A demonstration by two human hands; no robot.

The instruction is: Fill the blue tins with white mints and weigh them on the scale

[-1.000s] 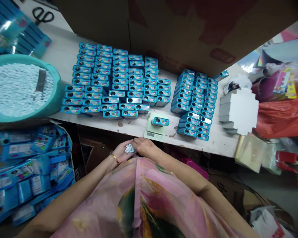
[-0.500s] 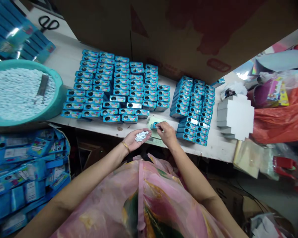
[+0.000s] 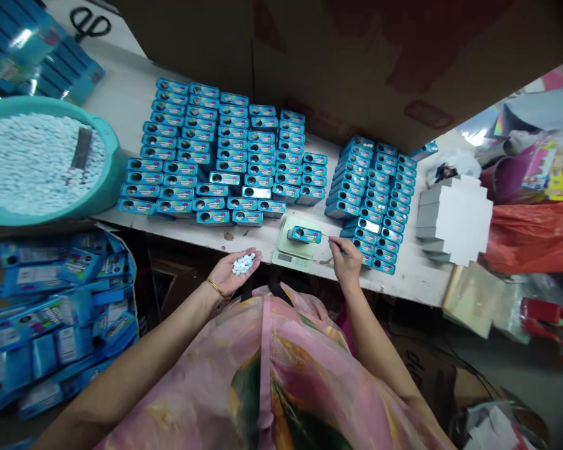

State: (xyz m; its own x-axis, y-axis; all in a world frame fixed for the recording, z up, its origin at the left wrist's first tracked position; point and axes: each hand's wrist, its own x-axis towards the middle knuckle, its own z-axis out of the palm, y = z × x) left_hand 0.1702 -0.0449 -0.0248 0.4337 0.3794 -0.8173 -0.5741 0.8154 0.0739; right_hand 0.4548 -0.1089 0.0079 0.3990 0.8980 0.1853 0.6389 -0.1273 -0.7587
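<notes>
A heap of small white candies (image 3: 244, 264) lies in the cupped palm of my left hand (image 3: 232, 272), which is turned upward in front of the table edge. To its right, a blue candy box (image 3: 306, 234) rests on a pale green digital scale (image 3: 293, 262), touched by neither hand. My right hand (image 3: 348, 259) hovers just right of the scale, thumb and fingertips drawn together. Whether something small is pinched there cannot be made out. Rows of similar blue boxes (image 3: 232, 140) stand behind the scale to the left, and another group (image 3: 356, 178) to the right.
A turquoise basin (image 3: 110, 153) full of white candies, with a dark block in it, stands at the left. Black scissors (image 3: 90, 26) lie behind it. A large carton (image 3: 206, 50) borders the back. White flat cartons (image 3: 462, 219) and plastic bags are at the right; a blue-packet carton (image 3: 134, 275) sits lower left.
My right hand has left the blue box and moved right. My left hand has moved left with the candies, away from the scale. The box remains on the scale, now fully visible.
</notes>
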